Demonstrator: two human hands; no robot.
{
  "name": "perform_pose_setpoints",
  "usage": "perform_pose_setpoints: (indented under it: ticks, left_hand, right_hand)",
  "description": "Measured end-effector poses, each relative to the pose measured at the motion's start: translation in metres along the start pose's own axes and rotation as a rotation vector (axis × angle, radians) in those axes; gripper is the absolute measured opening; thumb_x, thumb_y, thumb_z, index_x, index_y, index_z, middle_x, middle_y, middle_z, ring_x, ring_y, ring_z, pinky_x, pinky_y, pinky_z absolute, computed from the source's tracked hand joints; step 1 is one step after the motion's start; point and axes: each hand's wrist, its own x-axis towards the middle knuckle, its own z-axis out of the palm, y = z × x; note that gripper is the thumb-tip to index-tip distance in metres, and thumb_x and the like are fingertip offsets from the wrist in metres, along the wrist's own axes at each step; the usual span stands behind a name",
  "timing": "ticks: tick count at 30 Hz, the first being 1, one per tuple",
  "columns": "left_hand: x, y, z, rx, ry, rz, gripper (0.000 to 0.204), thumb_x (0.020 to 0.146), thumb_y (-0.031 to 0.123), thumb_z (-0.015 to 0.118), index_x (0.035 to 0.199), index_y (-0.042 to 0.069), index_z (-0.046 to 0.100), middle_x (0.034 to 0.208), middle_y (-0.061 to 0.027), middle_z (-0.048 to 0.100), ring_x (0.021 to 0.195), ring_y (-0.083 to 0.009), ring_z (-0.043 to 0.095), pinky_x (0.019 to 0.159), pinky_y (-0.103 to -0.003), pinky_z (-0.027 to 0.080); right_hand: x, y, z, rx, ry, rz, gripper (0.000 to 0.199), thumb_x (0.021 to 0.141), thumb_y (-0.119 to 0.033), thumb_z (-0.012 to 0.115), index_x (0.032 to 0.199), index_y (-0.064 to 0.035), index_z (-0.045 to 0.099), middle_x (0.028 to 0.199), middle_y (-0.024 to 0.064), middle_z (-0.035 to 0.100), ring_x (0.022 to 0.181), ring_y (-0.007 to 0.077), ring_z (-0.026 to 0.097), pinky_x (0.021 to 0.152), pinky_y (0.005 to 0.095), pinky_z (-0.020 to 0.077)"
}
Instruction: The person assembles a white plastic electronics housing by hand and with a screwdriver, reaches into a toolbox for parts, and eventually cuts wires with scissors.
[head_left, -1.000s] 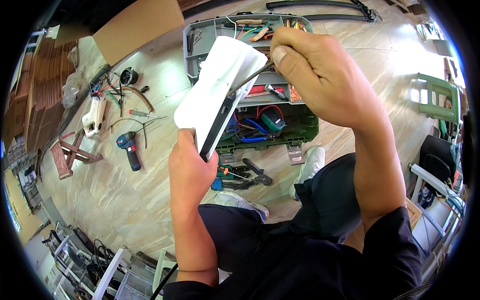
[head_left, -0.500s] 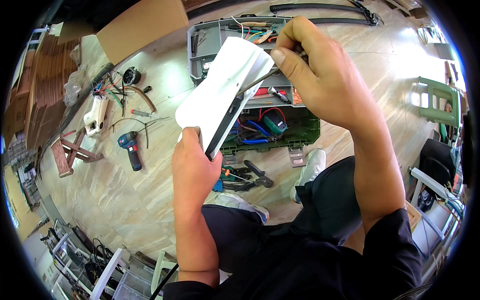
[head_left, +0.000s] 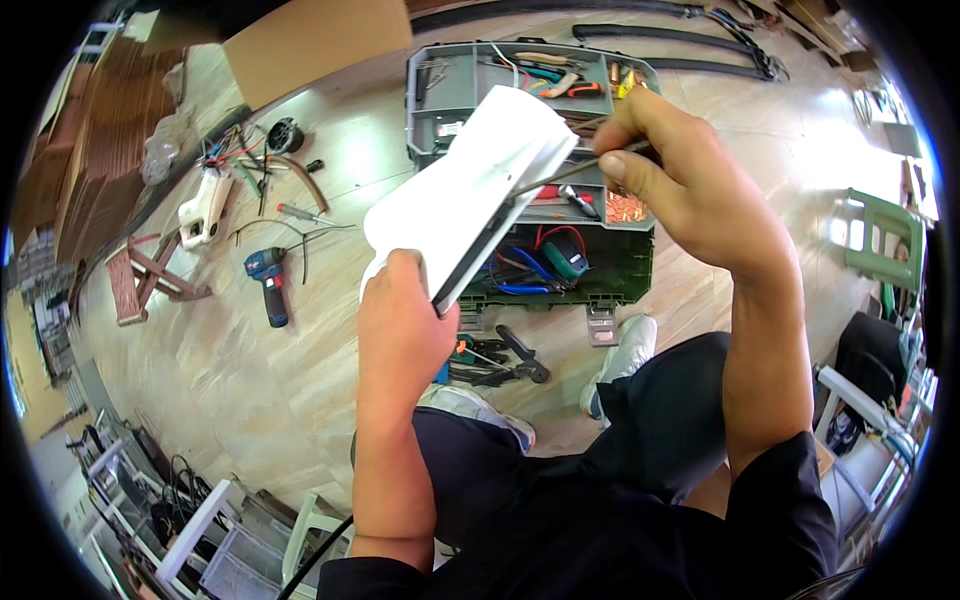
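Observation:
My left hand (head_left: 405, 315) grips the lower end of a white plastic housing (head_left: 465, 175), thumb on its right edge. The housing is held tilted above the toolbox, and a black strip (head_left: 478, 255) runs along its right side. A thin dark strand (head_left: 560, 177), a cable or a rod, reaches from that side to my right hand (head_left: 685, 185). The right thumb and fingers are pinched on it; whether it is fixed inside the housing is hidden. Beneath lies an open toolbox (head_left: 640, 285), green below with a grey compartment tray (head_left: 425, 100) of tools and copper-coloured bits.
On the floor to the left lie a cordless drill (head_left: 268, 285), a screwdriver (head_left: 303, 214), a white tool-shaped shell (head_left: 205, 208) with loose wires, and a wooden stand (head_left: 140, 285). Pliers (head_left: 520, 355) rest near my shoes. A green stool (head_left: 885, 240) stands at the right.
The view has shifted, so the floor and toolbox sit further right. My right hand has drawn slightly down and away from the housing, still pinching the strand. The left hand keeps its hold.

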Motion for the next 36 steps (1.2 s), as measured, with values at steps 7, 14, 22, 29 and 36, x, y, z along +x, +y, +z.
perform_pose_setpoints:
  ticks: [7, 14, 22, 29, 36]
  left_hand:
    - [-0.001, -0.003, 0.0, 0.004, 0.009, 0.07, 0.043, 0.068, 0.002, 0.075, 0.101, 0.0, 0.047, 0.089, -0.0209, 0.06, 0.085, -0.0406, 0.057, 0.074, -0.047, 0.045]
    - [0.001, -0.002, 0.002, -0.015, 0.035, 0.097, 0.042, 0.066, 0.002, 0.077, 0.091, 0.001, 0.043, 0.084, -0.021, 0.059, 0.082, -0.0425, 0.056, 0.074, -0.048, 0.043]
    - [0.004, 0.007, 0.0, -0.077, 0.014, 0.074, 0.041, 0.069, 0.003, 0.074, 0.098, -0.002, 0.046, 0.088, -0.0234, 0.06, 0.084, -0.0427, 0.058, 0.075, -0.047, 0.045]
    - [0.002, 0.003, 0.002, -0.196, -0.016, -0.04, 0.045, 0.071, 0.004, 0.074, 0.105, -0.003, 0.047, 0.09, -0.0239, 0.06, 0.086, -0.0423, 0.059, 0.075, -0.047, 0.046]
    - [-0.002, 0.0, 0.001, -0.097, 0.064, 0.059, 0.038, 0.074, 0.001, 0.069, 0.104, -0.004, 0.047, 0.087, -0.0258, 0.063, 0.081, -0.0433, 0.063, 0.07, -0.045, 0.05]
  right_hand:
    - [-0.002, 0.004, 0.008, -0.016, 0.062, 0.049, 0.015, 0.091, -0.013, 0.062, 0.088, 0.0011, 0.058, 0.063, 0.0107, 0.058, 0.053, 0.0201, 0.053, 0.053, 0.0335, 0.0422]
    - [0.0, 0.003, 0.017, -0.169, 0.163, 0.008, 0.025, 0.091, -0.021, 0.065, 0.079, -0.0002, 0.057, 0.057, 0.0154, 0.052, 0.048, 0.0271, 0.048, 0.05, 0.0366, 0.0388]
    - [0.005, -0.011, 0.007, -0.191, 0.142, 0.103, 0.021, 0.091, -0.019, 0.065, 0.085, -0.0004, 0.059, 0.063, 0.0113, 0.056, 0.053, 0.0184, 0.048, 0.053, 0.0326, 0.0403]
    - [0.004, -0.019, 0.012, 0.348, 0.127, 0.022, 0.013, 0.092, -0.009, 0.06, 0.099, 0.0015, 0.057, 0.083, 0.0039, 0.061, 0.075, 0.0092, 0.057, 0.07, 0.0237, 0.0464]
    - [0.005, -0.015, 0.007, 0.034, 0.147, -0.025, 0.013, 0.087, -0.012, 0.067, 0.089, 0.0003, 0.063, 0.061, 0.0087, 0.057, 0.055, 0.0128, 0.052, 0.052, 0.0314, 0.0396]
